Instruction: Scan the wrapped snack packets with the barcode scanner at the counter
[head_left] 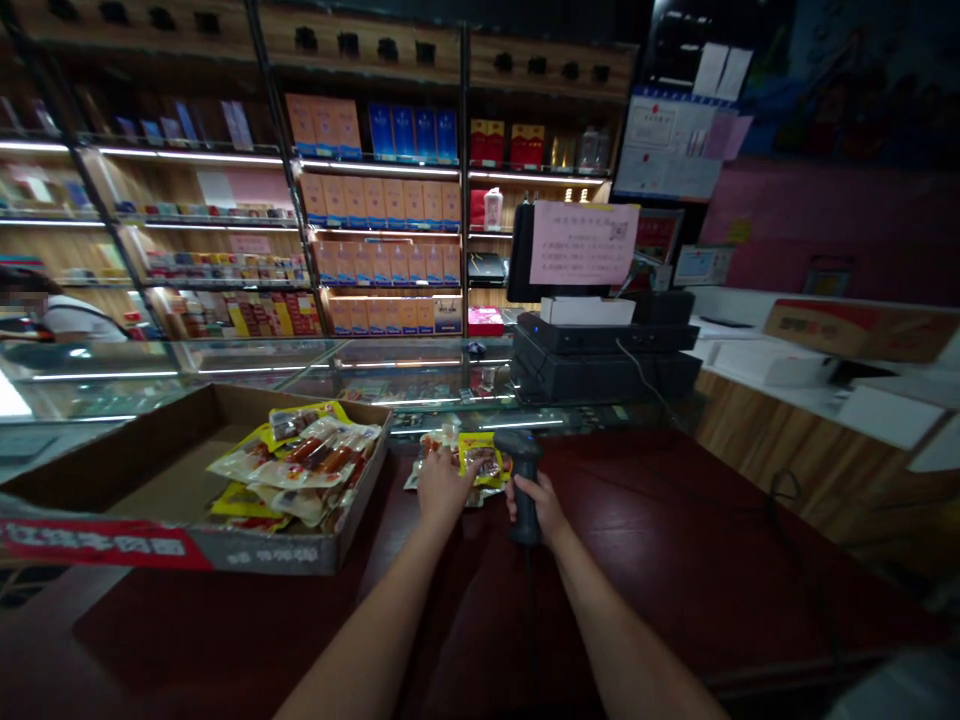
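My right hand is wrapped around the grip of a dark handheld barcode scanner, its head tilted to the left over the packets. With my left hand I grip a snack packet among a small pile on the red-brown table; the fingers are partly hidden. In that pile, a yellow snack packet lies beside my left thumb, close to the scanner head. To the left stands a shallow cardboard box, with several yellow and clear snack packets heaped in its right part.
Behind the table runs a glass display counter. A monitor with a pink paper sheet stands above a black cash drawer. Lit shelves hold boxed goods. A person is at far left. A cable lies on the right.
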